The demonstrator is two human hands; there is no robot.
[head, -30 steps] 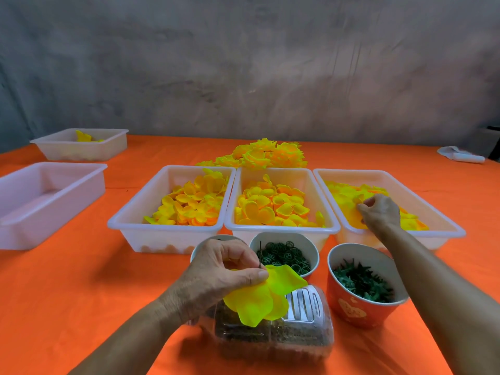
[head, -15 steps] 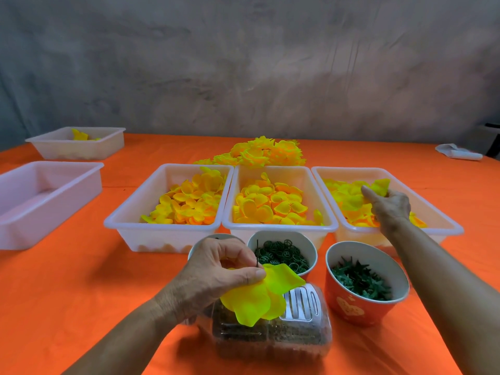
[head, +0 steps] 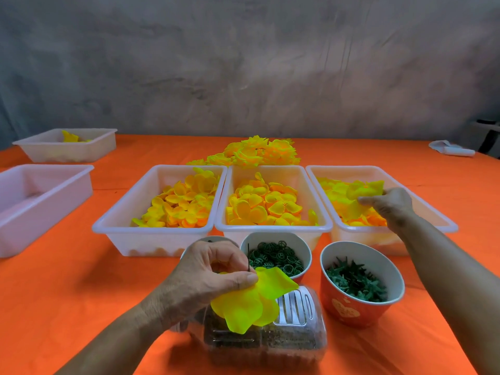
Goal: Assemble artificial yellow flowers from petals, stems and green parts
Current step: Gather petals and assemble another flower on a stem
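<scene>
Left hand [head: 213, 269] pinches a thin stem [head: 248, 257] upright, yellow petals [head: 251, 299] already threaded on it, above a clear box [head: 295, 334] at the bench's near edge. Held there, the stem tip likely stays free for the next layer. Right hand [head: 392, 205] reaches out over the right tray [head: 438, 220], fingers gripping a petal [head: 365, 189] lifted off the pile. Three petal trays sit side by side, apparently sorted by type. Two cups of green parts [head: 354, 284] stand just in front. Finished flowers [head: 257, 152] are heaped behind the trays.
</scene>
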